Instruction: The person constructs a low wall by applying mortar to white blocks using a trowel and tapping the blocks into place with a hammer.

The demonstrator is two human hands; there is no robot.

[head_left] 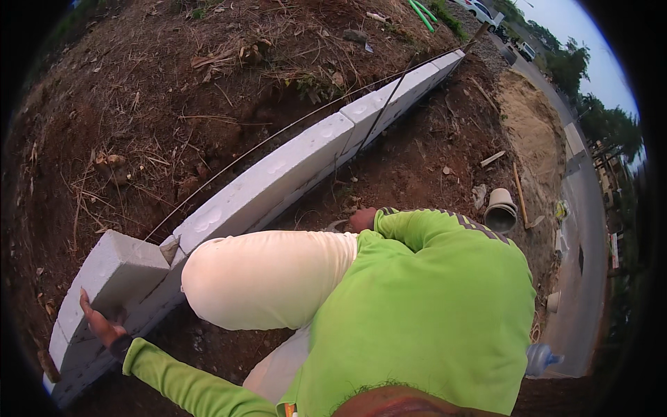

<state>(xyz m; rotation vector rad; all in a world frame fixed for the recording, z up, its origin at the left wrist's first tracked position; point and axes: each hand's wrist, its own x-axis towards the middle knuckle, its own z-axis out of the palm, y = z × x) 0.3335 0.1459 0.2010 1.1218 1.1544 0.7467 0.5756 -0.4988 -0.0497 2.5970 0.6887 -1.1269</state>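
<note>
A low wall of pale lightweight concrete blocks (271,170) runs from the lower left to the upper right. At its near left end a separate block (125,267) sits on the lower course. My left hand (104,325) lies against this block's near side, fingers stretched out. Beside the block's right end, a small grey-brown lump (169,250) rests at the joint. Low over the soil, on the far side of my bent knee, is my right hand (363,219). Its fingers are curled close to a greyish curved edge; whether it holds this is unclear.
A taut string (229,167) follows the wall, and a thin dark rod (385,104) leans across it. Rough soil (139,139) with dry twigs lies beyond. On the right are a bucket (501,212), a wooden-handled tool (520,191), sand (531,125) and a water jug (540,359).
</note>
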